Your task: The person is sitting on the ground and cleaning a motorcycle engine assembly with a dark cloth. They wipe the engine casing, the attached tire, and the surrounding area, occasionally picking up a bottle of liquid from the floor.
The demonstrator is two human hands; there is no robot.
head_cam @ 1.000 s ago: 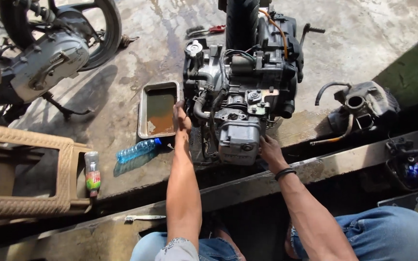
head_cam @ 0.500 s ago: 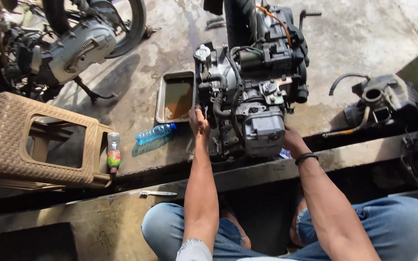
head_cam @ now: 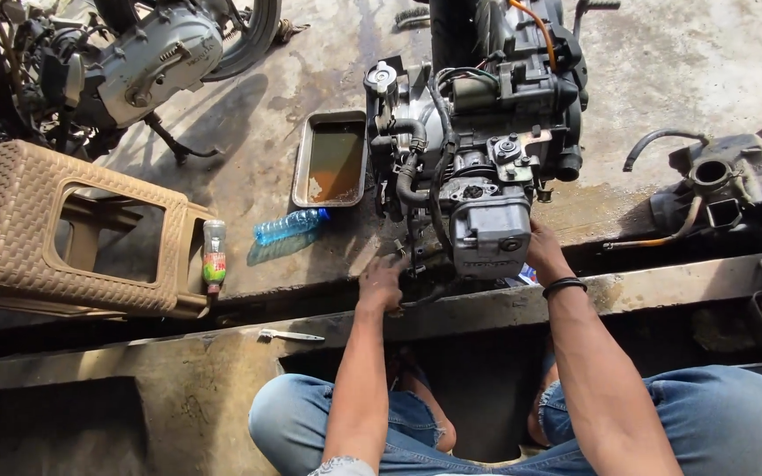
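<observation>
- Head view: a seated person in blue jeans works on a scooter engine (head_cam: 474, 150) that stands on wet concrete at the far edge of a dark service pit, stripped of bodywork, its hoses and orange wiring exposed.
- The left hand (head_cam: 381, 282) reaches under the engine's near-left corner, fingers curled around small fittings there; whether they pinch anything cannot be told.
- The right hand (head_cam: 544, 251), a black band at the wrist, presses flat against the right side of the grey cylinder head cover (head_cam: 489, 232), fingers closed on its edge, steadying it.
- The cover looks still seated on the engine, so the job appears to be at an early or middle stage.
- A metal tray (head_cam: 332, 159) of brown oil sits just left of the engine, suggesting draining is done.
- A blue plastic bottle (head_cam: 288, 226) lies near the tray; a small tool (head_cam: 288, 335) rests on the near ledge, untouched.
- A brown plastic stool (head_cam: 63, 229) stands far left, a removed black part (head_cam: 725, 189) to the right.
</observation>
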